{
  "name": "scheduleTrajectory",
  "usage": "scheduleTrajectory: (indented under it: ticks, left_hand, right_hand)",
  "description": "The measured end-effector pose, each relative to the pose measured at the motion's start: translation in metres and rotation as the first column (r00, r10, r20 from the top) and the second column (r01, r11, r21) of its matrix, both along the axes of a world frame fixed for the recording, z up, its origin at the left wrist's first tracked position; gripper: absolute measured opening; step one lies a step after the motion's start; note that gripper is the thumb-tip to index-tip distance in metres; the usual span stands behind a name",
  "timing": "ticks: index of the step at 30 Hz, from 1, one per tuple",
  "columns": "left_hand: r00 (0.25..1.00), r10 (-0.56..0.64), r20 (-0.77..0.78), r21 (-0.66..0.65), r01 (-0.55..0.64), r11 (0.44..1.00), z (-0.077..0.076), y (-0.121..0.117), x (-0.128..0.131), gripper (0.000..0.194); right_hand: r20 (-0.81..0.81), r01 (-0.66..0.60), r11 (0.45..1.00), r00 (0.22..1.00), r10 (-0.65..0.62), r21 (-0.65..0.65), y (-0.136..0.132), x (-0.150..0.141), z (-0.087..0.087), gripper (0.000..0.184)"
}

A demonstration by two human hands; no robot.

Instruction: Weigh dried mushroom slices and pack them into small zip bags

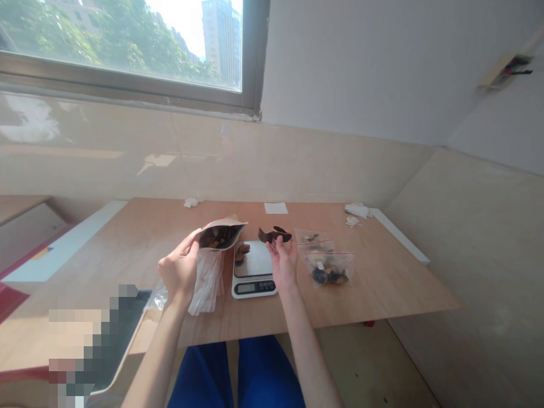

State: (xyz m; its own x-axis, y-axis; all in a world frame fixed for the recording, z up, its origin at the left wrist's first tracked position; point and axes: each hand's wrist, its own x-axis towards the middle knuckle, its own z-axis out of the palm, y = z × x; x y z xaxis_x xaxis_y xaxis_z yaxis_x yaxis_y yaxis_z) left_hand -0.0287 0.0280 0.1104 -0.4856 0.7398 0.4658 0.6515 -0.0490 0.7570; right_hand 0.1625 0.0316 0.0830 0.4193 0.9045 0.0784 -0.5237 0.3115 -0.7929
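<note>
My left hand is closed around an open brown paper pouch, tilted so its mouth faces right; dark pieces show inside. My right hand pinches a dark curled dried piece above the far edge of a small white kitchen scale. A brownish piece lies on the scale's platform at its left side. Under my left hand lies a stack of clear zip bags with red stripes.
Right of the scale lie three filled clear zip bags with dark contents. A white paper slip and crumpled white scraps sit at the wooden table's far edge. A dark tablet-like item rests at the near left.
</note>
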Motion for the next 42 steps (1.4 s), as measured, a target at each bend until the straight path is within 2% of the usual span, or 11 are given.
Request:
scheduleTrajectory:
  ticks: [4, 8, 11, 14, 17, 19, 25, 29, 36, 39, 42]
  left_hand:
    - [0.997, 0.072, 0.038, 0.001, -0.073, 0.997, -0.006, -0.001, 0.0, 0.028]
    - [0.996, 0.066, 0.057, 0.012, -0.067, 0.998, -0.009, -0.006, 0.002, 0.027]
    - [0.995, 0.078, 0.065, 0.031, -0.08, 0.996, -0.008, -0.006, 0.0, 0.025]
    - [0.994, 0.088, 0.067, 0.036, -0.09, 0.995, -0.007, -0.004, -0.001, 0.023]
    - [0.995, 0.074, 0.065, 0.011, -0.075, 0.997, -0.008, -0.002, -0.002, 0.023]
    - [0.997, 0.057, 0.051, 0.011, -0.057, 0.998, -0.009, -0.001, -0.002, 0.024]
    - [0.999, 0.037, 0.002, 0.023, -0.037, 0.999, -0.017, -0.003, -0.007, 0.023]
    - [1.0, 0.018, 0.008, 0.017, -0.018, 1.0, -0.024, -0.006, -0.008, 0.026]
    - [1.0, 0.005, 0.023, -0.001, -0.005, 1.0, -0.027, -0.008, -0.008, 0.028]
    - [0.999, -0.001, 0.046, 0.002, 0.0, 1.0, -0.027, -0.009, -0.007, 0.027]
    - [0.998, 0.005, 0.057, -0.001, -0.005, 1.0, -0.024, -0.011, -0.005, 0.028]
  right_hand:
    - [-0.04, -0.083, 0.971, 0.996, 0.076, -0.226, 0.008, 0.02, -0.037, 0.048]
    - [0.114, -0.114, 0.932, 0.98, 0.162, -0.344, 0.016, 0.022, -0.058, 0.049]
    - [0.369, -0.016, 0.951, 0.919, 0.135, -0.308, 0.024, 0.024, -0.061, 0.042]
    - [0.619, 0.053, 0.979, 0.781, 0.083, -0.197, 0.034, 0.03, -0.058, 0.032]
    - [0.773, 0.001, 0.995, 0.63, 0.081, -0.105, 0.039, 0.032, -0.055, 0.023]
    - [0.81, -0.034, 0.996, 0.579, 0.087, -0.083, 0.04, 0.031, -0.055, 0.02]
    - [0.772, -0.114, 0.989, 0.62, 0.141, -0.089, 0.036, 0.029, -0.071, 0.025]
    - [0.773, -0.085, 0.993, 0.624, 0.115, -0.079, 0.034, 0.032, -0.079, 0.021]
    - [0.813, -0.041, 0.997, 0.577, 0.075, -0.063, 0.03, 0.036, -0.069, 0.018]
    - [0.845, -0.034, 0.999, 0.533, 0.032, -0.017, 0.015, 0.029, -0.053, 0.019]
    - [0.875, -0.045, 0.991, 0.475, -0.092, 0.129, -0.012, 0.012, -0.029, 0.023]
